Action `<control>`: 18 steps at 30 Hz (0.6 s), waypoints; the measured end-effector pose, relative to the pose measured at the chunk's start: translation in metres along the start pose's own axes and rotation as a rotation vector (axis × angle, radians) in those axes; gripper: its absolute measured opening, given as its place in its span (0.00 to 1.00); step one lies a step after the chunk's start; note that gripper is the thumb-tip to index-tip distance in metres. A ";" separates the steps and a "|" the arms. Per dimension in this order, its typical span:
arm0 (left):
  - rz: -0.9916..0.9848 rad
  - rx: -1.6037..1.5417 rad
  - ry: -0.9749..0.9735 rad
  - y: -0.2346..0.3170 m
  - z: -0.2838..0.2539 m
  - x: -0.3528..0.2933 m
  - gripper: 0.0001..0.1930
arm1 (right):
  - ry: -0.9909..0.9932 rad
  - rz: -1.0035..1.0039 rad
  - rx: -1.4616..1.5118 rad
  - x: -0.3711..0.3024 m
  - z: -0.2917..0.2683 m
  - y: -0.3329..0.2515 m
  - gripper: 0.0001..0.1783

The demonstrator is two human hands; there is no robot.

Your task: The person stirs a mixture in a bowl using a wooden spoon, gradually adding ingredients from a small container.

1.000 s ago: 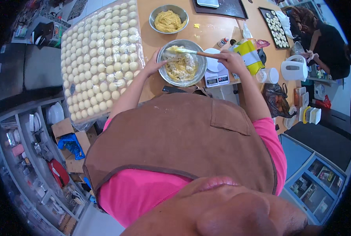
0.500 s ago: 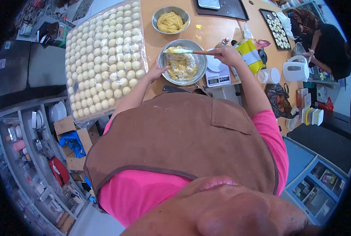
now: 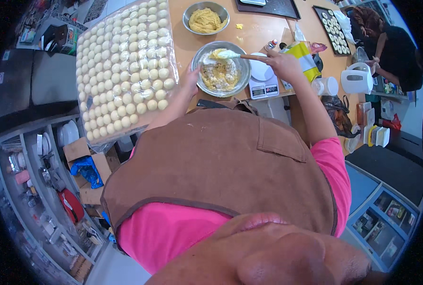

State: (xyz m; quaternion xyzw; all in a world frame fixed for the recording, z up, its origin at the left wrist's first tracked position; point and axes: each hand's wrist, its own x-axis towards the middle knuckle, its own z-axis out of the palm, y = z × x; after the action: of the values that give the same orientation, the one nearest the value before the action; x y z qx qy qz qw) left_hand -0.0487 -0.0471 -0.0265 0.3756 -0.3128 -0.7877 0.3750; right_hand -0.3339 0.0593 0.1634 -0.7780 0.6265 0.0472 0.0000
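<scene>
A steel mixing bowl [image 3: 245, 78] holds yellow dough [image 3: 214, 81] dusted with white flour. My left hand [image 3: 190, 80] grips the bowl's left side, fingers against its outer wall. In my right hand [image 3: 283, 65] is the wooden handle of a spatula [image 3: 254, 57], with fingers wrapped round it. Its pale blade, smeared with yellow dough, reaches over the far part of the bowl. A white kitchen scale [image 3: 263, 89] with a round plate stands just right of the bowl, below my right hand.
A second bowl [image 3: 226, 24] of smooth yellow dough stands beyond. On the left, a plastic-covered sheet [image 3: 170, 57] carries many pale dough balls. A yellow packet [image 3: 308, 71], white jug [image 3: 356, 81] and tray of rings [image 3: 321, 18] are on the right. Another person [image 3: 397, 59] works at far right.
The spatula blade has shifted right and towards the bowl's far rim, and my right hand has moved slightly right. My left hand still holds the bowl's left side.
</scene>
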 end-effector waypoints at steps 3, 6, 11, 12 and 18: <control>-0.012 -0.151 -0.023 -0.003 -0.001 0.011 0.21 | -0.025 -0.070 -0.062 0.011 0.006 0.000 0.24; -0.048 -0.200 -0.058 0.002 0.001 0.013 0.19 | -0.030 -0.141 -0.165 0.024 -0.002 0.004 0.25; -0.108 -0.158 -0.028 0.011 0.003 0.020 0.18 | -0.154 -0.060 -0.217 0.030 -0.013 0.003 0.25; -0.074 -0.156 -0.024 0.009 0.001 0.022 0.17 | -0.158 -0.065 -0.219 0.028 -0.016 0.003 0.25; 0.030 -0.170 0.048 -0.003 -0.007 0.030 0.15 | -0.406 0.030 -0.110 0.007 -0.033 -0.006 0.18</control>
State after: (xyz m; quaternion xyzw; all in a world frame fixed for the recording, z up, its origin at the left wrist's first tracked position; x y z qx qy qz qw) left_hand -0.0570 -0.0716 -0.0426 0.3565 -0.2412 -0.7966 0.4245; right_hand -0.3240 0.0521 0.1952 -0.7421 0.6214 0.2371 0.0831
